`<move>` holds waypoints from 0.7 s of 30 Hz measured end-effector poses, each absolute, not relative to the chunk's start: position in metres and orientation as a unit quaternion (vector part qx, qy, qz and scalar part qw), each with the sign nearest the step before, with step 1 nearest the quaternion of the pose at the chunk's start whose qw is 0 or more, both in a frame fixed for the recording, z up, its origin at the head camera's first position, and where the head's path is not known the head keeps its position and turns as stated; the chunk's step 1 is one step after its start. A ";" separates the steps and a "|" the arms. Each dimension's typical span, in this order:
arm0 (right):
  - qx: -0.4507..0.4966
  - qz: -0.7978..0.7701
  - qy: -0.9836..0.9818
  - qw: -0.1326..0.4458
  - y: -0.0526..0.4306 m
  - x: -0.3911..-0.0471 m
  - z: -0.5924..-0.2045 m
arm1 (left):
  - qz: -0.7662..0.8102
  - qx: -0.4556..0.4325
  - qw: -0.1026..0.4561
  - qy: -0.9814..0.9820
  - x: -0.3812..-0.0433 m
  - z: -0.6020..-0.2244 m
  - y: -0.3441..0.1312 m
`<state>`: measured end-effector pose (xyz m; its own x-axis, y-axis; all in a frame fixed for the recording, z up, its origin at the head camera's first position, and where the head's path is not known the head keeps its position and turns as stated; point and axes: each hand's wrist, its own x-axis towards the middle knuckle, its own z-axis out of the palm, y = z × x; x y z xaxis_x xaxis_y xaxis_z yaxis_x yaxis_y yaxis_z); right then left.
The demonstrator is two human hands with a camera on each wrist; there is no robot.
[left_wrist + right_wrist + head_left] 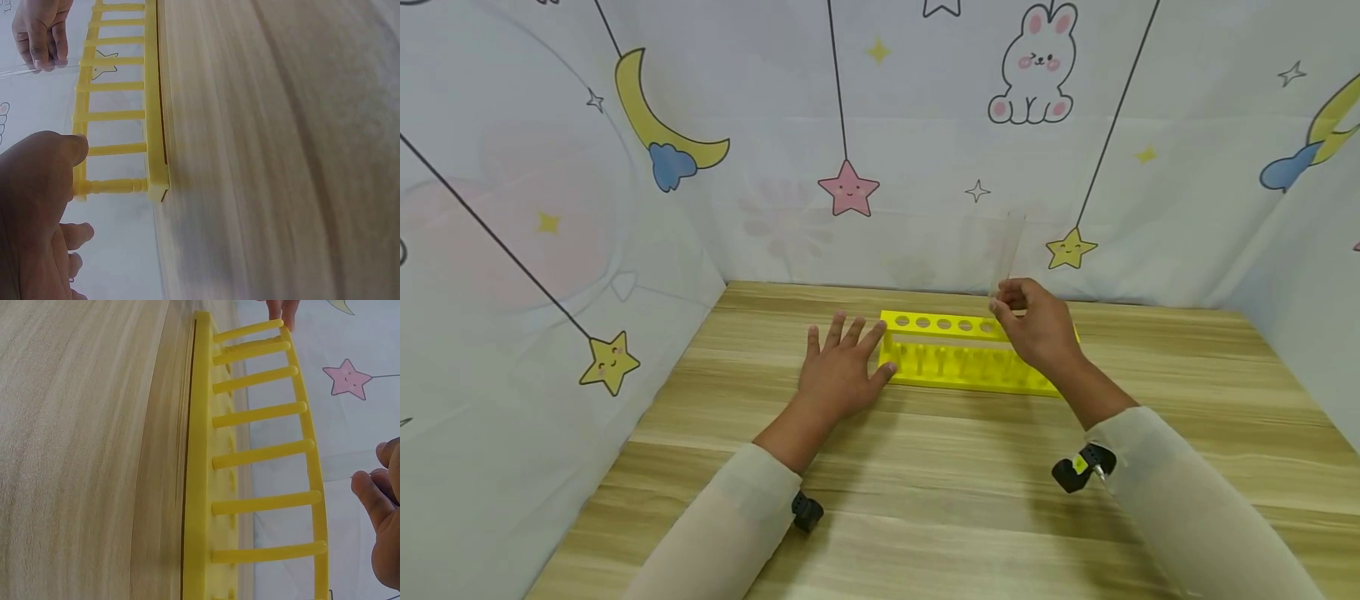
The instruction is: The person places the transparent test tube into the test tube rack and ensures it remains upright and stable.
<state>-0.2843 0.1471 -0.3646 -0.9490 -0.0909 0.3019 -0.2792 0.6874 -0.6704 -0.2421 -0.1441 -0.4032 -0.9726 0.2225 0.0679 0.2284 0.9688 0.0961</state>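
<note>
A yellow test tube rack [977, 387] stands on the table, with a row of round holes along its top rail and pegs along its base. My right hand [1041, 325] pinches a clear test tube [1011, 250] between thumb and fingers. The tube tilts slightly, rising above the rail, and its lower part overlaps the rack near a hole. In the right wrist view the tube [344, 465] is faint beside the fingertips. At the rack's left end my left hand [842, 375] spreads its straight fingers, index fingertip and thumb right at the rack's end.
The wood-grain table [917, 517] runs back to a white cloth backdrop [925, 242] printed with stars, moons and a rabbit. Cloth walls stand at left and right as well. A black camera mount sits on each wrist.
</note>
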 end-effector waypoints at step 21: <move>0.104 0.383 -0.913 0.094 0.148 -0.288 -0.376 | -0.053 -0.116 0.031 -0.991 -0.242 -0.405 -0.145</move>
